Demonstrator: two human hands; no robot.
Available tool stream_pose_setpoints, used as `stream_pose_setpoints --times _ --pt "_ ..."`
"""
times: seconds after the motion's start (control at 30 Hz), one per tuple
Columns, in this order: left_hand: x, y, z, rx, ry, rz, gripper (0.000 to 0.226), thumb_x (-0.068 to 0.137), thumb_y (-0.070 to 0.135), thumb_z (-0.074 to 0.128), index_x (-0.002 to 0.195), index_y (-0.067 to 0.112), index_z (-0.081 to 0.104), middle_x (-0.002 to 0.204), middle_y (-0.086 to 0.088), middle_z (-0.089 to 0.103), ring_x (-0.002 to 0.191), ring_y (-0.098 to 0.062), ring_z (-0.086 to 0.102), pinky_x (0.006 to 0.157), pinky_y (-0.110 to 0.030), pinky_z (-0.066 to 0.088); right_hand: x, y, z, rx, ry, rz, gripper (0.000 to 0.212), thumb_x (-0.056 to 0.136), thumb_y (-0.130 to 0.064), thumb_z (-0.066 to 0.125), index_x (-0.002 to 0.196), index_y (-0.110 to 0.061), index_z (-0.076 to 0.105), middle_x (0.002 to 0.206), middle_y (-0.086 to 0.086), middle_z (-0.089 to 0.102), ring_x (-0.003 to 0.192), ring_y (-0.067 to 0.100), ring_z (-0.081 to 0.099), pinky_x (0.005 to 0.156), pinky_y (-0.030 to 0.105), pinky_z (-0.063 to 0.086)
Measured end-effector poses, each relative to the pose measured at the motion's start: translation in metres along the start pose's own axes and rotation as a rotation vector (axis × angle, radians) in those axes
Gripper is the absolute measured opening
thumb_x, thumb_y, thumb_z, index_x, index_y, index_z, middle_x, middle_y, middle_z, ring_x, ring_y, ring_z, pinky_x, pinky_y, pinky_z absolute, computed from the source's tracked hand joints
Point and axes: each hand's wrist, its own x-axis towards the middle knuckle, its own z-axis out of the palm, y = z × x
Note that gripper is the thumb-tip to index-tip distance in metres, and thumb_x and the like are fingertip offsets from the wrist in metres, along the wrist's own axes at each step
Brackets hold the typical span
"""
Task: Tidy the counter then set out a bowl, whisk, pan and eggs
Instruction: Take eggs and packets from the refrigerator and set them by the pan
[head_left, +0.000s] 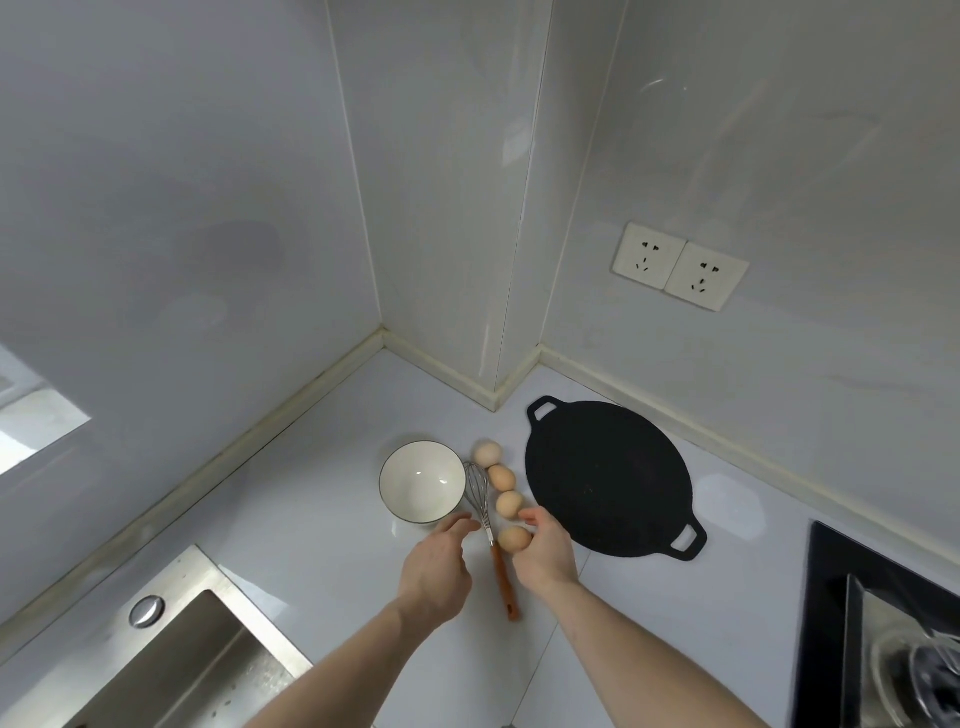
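Note:
A white bowl (422, 480) with a dark rim stands on the white counter (332, 519). Just right of it lies a wire whisk (485, 512) with an orange-brown handle pointing toward me. Several brown eggs (501, 477) lie in a row between the whisk and a flat black pan (608, 478) with two loop handles. My right hand (548, 553) curls round the right side of the nearest egg (513, 538) on the counter. My left hand (434, 569) hovers with relaxed fingers beside the bowl and the whisk's neck and holds nothing.
A steel sink (197, 660) is set into the counter at the lower left. A black cooktop (883, 623) with a glass lid lies at the lower right. Grey walls meet in a corner behind, with a double socket (680, 266) on the right wall.

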Motion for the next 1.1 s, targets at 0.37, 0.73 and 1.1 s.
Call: stream_pose_setpoints --times 0.37,0.73,1.1 --pt "-0.001 0.004 -0.002 -0.007 0.011 -0.003 0.063 0.084 -0.001 0.042 0.138 0.029 0.054 0.148 0.02 0.043 0.127 -0.013 0.054 0.096 -0.032 0.05 -0.003 0.0 -0.007 0.009 -0.015 0.0 0.051 0.086 0.005 0.061 0.129 -0.021 0.057 0.132 -0.001 0.057 0.116 0.017 0.057 0.1 0.033 0.052" --pt "-0.01 0.011 -0.008 -0.04 0.027 0.017 0.061 0.084 -0.001 0.043 0.136 0.029 0.057 0.141 0.021 0.048 0.111 -0.012 0.062 0.089 -0.032 0.053 -0.019 0.003 -0.028 0.002 -0.034 0.033 0.055 0.085 0.004 0.062 0.132 -0.024 0.054 0.136 -0.004 0.052 0.119 0.015 0.054 0.1 0.035 0.052" --pt "-0.057 0.031 -0.041 0.031 -0.045 0.171 0.048 0.092 0.006 0.046 0.128 0.033 0.061 0.141 0.023 0.049 0.104 -0.009 0.063 0.088 -0.028 0.051 -0.117 0.018 -0.107 -0.09 -0.121 -0.049 0.062 0.091 -0.012 0.068 0.146 -0.03 0.044 0.149 -0.011 0.045 0.137 0.013 0.045 0.11 0.029 0.043"
